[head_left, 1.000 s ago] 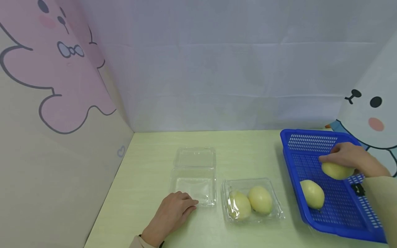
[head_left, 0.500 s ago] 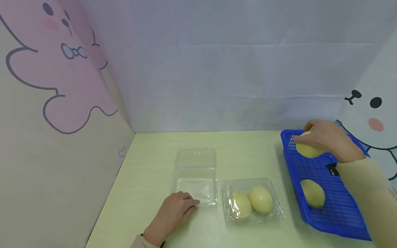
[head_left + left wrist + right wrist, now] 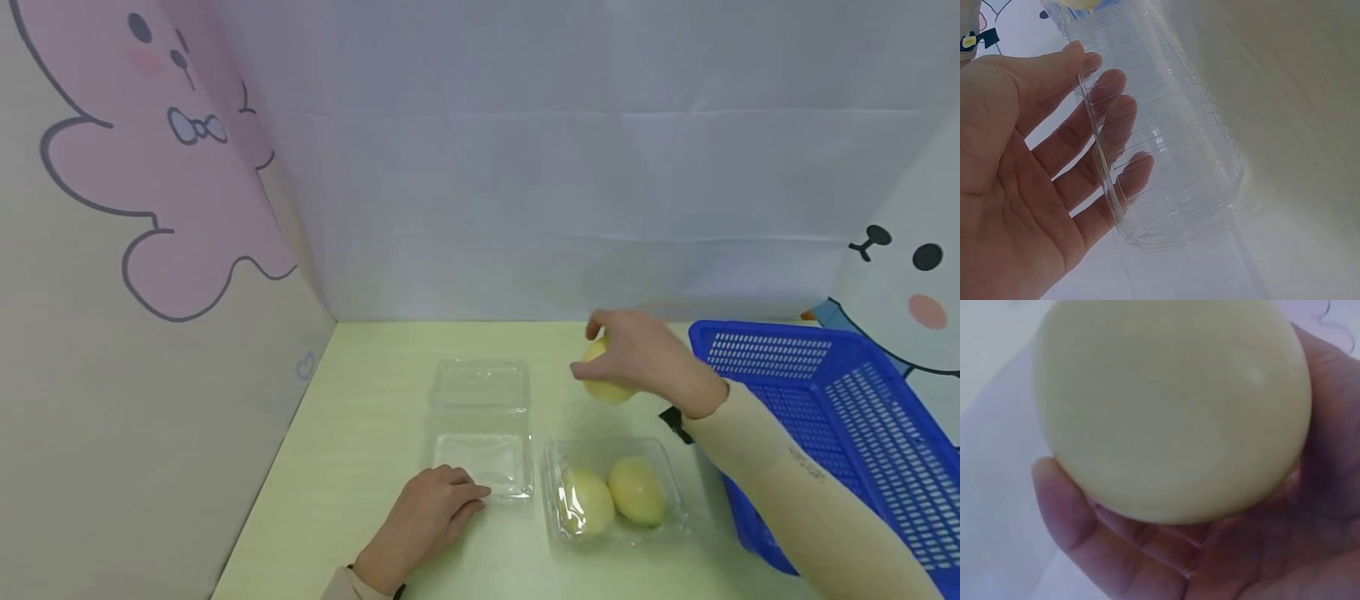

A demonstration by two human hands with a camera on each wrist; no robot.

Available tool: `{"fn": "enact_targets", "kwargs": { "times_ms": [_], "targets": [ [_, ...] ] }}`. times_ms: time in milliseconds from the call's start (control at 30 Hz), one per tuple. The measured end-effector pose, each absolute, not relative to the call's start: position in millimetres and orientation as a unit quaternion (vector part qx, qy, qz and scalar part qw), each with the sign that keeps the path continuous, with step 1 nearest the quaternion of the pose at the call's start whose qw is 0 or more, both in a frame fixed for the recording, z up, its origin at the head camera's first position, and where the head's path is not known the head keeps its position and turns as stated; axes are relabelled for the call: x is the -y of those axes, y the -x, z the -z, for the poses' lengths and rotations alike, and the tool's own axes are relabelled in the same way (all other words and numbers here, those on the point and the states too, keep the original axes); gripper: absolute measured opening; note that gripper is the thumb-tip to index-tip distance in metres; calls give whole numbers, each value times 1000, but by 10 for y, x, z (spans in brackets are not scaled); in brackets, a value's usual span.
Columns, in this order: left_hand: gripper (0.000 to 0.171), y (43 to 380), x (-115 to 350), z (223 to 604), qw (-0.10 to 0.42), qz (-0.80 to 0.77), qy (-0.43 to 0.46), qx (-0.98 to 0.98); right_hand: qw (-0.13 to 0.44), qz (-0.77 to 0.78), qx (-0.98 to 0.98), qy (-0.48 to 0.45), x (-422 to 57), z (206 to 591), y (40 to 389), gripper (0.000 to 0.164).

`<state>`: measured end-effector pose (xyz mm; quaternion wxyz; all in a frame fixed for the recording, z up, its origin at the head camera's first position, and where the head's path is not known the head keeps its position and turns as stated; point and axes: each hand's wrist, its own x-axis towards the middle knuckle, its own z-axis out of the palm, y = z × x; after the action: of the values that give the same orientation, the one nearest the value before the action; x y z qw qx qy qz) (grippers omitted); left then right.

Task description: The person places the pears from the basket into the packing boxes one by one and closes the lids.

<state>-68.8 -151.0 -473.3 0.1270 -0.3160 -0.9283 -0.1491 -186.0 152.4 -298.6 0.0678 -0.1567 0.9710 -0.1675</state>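
In the head view my right hand (image 3: 645, 354) grips a smooth, pale yellow round fruit (image 3: 606, 387) above the table, behind the closed box. The right wrist view shows the fruit (image 3: 1172, 419) up close, with fingers (image 3: 1116, 556) curled under it. My left hand (image 3: 431, 517) holds the front rim of an open clear plastic clamshell box (image 3: 480, 450). In the left wrist view its thumb lies on the near side of the box's rim (image 3: 1100, 150), its fingers behind the plastic. A closed clear clamshell box (image 3: 558, 450) beside it contains two similar fruits (image 3: 637, 492).
At the right stands a blue plastic basket (image 3: 765, 329) with slotted walls, partly hidden by the right sleeve (image 3: 802, 492). The light table (image 3: 375, 375) meets a pale cloth backdrop (image 3: 525, 208). A printed panel (image 3: 165, 275) rises on the left.
My right hand has lifted the fruit out of the basket and carried it left, over the basket's rim. The left hand keeps its place at the open box.
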Motion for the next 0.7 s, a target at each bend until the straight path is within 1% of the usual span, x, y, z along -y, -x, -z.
{"fn": "enact_targets", "kwargs": {
  "times_ms": [167,267,367,533,700],
  "targets": [
    [13,675,1504,4729,134,144,317,928,129,194,-951,201,-1086,3258,1773,42],
    [13,685,1500,4728,132,146,319,927,152,213,-942,210,-876,3450,1772,39],
    [13,693,1500,4737,132,149,323,925,162,236,-930,229,-690,3656,1785,36],
    [13,696,1507,4768,149,151,331,920,179,256,-914,259,-413,3956,1795,35],
    [11,712,1501,4782,156,156,331,918,194,245,-909,274,-177,4120,1785,34]
  ]
}}
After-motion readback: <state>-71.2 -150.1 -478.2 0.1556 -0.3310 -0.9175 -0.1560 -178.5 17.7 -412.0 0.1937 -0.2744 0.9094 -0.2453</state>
